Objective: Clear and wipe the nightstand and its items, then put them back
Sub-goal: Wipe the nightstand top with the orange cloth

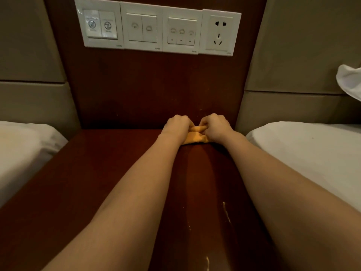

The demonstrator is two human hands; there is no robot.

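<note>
Switch plates [141,28] on dark wood panel [148,85] between beds [312,153].

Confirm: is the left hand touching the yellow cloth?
Touching. The head view shows the left hand gripping the yellow cloth on the nightstand, no gap; the right hand grips its other side.

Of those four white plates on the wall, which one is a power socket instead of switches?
The rightmost plate. It has dark plug holes in its face, while the three plates to its left each carry flat rocker switches.
</note>
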